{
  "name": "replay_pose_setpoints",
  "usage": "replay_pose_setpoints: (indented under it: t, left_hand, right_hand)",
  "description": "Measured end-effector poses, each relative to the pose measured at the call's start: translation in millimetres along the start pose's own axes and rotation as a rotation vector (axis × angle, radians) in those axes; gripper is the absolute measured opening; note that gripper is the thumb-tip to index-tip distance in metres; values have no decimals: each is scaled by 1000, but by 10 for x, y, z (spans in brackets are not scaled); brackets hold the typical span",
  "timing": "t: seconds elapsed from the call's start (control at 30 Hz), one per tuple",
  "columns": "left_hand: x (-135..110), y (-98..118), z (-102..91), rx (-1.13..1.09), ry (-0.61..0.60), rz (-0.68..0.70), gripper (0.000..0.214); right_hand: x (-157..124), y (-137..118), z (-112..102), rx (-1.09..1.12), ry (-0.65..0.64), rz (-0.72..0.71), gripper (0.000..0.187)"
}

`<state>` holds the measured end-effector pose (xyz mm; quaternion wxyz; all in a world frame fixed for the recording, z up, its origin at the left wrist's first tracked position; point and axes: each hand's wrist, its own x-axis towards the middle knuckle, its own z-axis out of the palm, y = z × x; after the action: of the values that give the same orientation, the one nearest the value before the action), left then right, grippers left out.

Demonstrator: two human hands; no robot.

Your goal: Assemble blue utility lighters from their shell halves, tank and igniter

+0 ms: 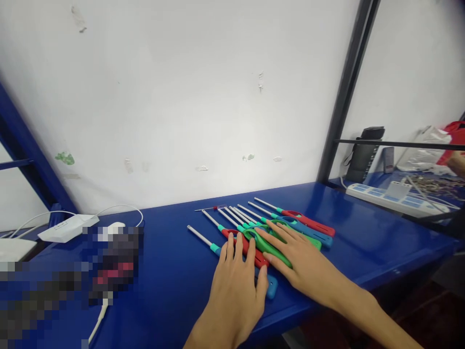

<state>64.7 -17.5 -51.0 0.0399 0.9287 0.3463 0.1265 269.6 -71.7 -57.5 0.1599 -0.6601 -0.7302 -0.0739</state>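
Several long-nosed gas lighters with silver barrels lie side by side on a blue table [163, 271], barrels pointing away from me. My left hand [236, 286] rests palm down across the nearest blue lighter [271, 287] and a red lighter [260, 261], fingers apart. Flat over a green lighter [269, 246] and its neighbours lies my right hand [300, 252], its fingers stretched toward the triggers. It partly hides the handles under it. Just beyond the right hand are another blue lighter [323, 237] and, farthest right, a red lighter [314, 224].
A thin pen-like item [209, 209] lies behind the barrels. To the left are a white power strip [69, 228], cables and a pixelated area. Past a dark metal post [343, 92], another power strip [395, 198] and bags occupy the right. A white wall [203, 106] stands behind the table.
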Motion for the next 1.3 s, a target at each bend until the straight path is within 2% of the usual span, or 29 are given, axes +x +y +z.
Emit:
replay_pose_setpoints:
  t: [0.07,0.2,0.33,0.4,0.47,0.57,0.63,0.67,0.7,0.77,0.9,0.97,1.1,1.3]
  left_hand:
    - [-4,-2,27,-7,20,-4,62]
    - [12,3,36,34,89,-62,61]
    - [38,43,-46,164,137,-141,63]
    - [26,71,-122,217,120,-155,60]
    - [-13,84,-208,238,35,-138,55]
    - [-124,57,-324,226,-144,-107,55]
    - [-217,13,-382,213,-206,-62,57]
    - [-264,-14,-405,204,-214,-28,58]
    - [-307,-42,-423,189,-209,12,59]
    - [-373,-95,-443,152,-190,77,63]
    - [-380,-168,-429,122,-223,88,83]
    - [-320,-195,-415,131,-199,44,87]
    - [-149,-279,-411,168,-121,-54,78]
    - [12,-404,-426,204,-84,27,69]
  right_hand:
    - [56,41,78,-10,20,24,55]
    - [226,312,140,-35,56,58,55]
    - [364,595,136,-45,74,89,56]
    - [373,654,112,-53,98,122,57]
    - [322,596,59,-60,142,149,58]
    - [164,286,-61,-29,166,93,57]
    - [57,29,-126,39,87,-43,51]
    - [18,-76,-142,120,-2,-133,50]
    - [-8,-152,-143,173,-51,-182,48]
    - [-24,-202,-102,237,-74,-184,44]
    - [5,-52,30,212,56,-13,48]
    - [5,4,46,203,95,12,49]
    - [-19,-82,-37,233,90,-41,40]
    - [-35,-353,-70,314,11,-53,40]
